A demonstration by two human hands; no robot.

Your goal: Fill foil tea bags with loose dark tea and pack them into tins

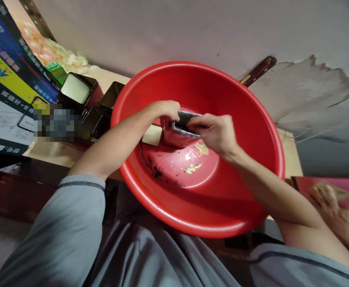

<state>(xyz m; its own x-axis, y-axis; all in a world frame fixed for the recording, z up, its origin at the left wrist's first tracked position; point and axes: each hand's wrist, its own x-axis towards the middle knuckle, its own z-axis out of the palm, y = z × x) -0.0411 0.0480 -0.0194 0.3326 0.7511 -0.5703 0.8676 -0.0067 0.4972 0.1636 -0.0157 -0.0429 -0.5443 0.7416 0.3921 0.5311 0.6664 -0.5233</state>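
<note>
A red tin with a clear or silvery liner at its mouth is tilted inside a big red plastic basin. My left hand grips the tin by its far-left rim, fingers curled over the edge. My right hand is at the tin's opening, fingers pressed together and partly inside; their tips and anything between them are hidden. A cream-coloured lid lies in the basin left of the tin. Dark loose bits and gold prints show on the basin floor.
Left of the basin stand several dark tins, one with a pale inner lid. A large printed carton and artificial flowers are beyond. Another person's hand touches a pink box at right. A dark handle leans behind the basin.
</note>
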